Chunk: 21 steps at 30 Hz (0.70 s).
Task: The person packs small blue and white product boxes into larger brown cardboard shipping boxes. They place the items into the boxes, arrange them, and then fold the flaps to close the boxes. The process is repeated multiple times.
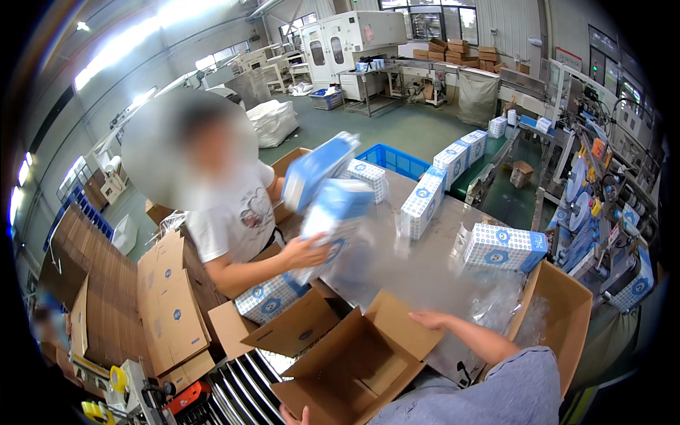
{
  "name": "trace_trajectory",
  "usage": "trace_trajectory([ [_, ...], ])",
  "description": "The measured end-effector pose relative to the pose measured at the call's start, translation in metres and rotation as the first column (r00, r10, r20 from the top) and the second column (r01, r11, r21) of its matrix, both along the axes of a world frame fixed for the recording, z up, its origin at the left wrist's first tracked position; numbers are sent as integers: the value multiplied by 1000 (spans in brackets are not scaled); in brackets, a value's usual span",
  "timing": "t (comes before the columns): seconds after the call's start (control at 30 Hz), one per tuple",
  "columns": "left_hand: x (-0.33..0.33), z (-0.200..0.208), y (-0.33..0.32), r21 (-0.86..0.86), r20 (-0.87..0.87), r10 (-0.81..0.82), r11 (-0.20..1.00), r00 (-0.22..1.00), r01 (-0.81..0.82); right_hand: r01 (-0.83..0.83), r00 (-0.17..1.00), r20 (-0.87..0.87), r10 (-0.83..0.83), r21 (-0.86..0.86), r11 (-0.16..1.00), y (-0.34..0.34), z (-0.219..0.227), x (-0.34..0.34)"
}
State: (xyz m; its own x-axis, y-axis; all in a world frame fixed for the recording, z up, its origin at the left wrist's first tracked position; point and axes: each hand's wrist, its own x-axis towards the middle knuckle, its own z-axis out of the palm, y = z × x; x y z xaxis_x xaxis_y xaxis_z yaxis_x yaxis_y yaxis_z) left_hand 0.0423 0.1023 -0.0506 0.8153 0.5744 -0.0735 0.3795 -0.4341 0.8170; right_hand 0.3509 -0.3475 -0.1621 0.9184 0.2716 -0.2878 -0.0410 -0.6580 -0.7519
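An open cardboard box (354, 379) with its flaps raised stands in front of me, and I see nothing inside it. My right hand (428, 320) grips the edge of its far right flap. At the lower edge of the view, my left hand (296, 416) is on the box's near left side, mostly cut off by the frame. Across from me, a co-worker's hand (306, 251) holds a blue-and-white package (340, 212), blurred by motion. A second blue package (319, 166) is held up beside it. Another carton (301, 333), beside my box, has a similar package (270, 299) at its opening.
More packages (423, 202) line the metal table (397, 265) toward a conveyor; one package (504, 246) lies at the right. An open carton (559, 312) with clear plastic film stands by my right arm. Rollers (237, 397) run at lower left, beside stacked flat cardboard (166, 304).
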Motion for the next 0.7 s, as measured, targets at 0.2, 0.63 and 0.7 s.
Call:
trace_trajectory([
  [0.2,51,114,-42,594,250,11,788,968,-162,92,837,546,-19,-106,990,-45,120,111],
  [0.63,372,117,-184,669,-88,-667,511,739,541,-445,501,249,829,-748,493,59,162,284],
  [0.7,422,86,-215,698,-200,-632,444,748,562,-642,540,288,791,-467,609,68,188,265],
])
